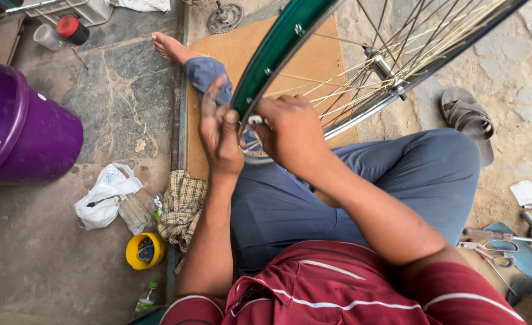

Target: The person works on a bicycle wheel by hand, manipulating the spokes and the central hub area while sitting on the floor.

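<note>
At the left edge of the frame a purple bucket [19, 129] sits on the stone floor, and below and right of it lie a white plastic bag [104, 195], a yellow tape roll [143, 251] and a checked rag [182, 206]. Your left hand [217, 127] sits just left of centre, fingers upright and half open, thumb and fingertips touching the green bicycle wheel rim [278, 51] at its lowest point. Your right hand [292, 133] is just beside it, curled tight around a small metal part on the rim; what exactly it pinches is hidden. The rim slants from your lap to the top centre of the frame, its spokes [362, 78] fanning to the hub [385, 69]. A sandal [467, 120] lies at right, and scissors [490, 250] at lower right.
</note>
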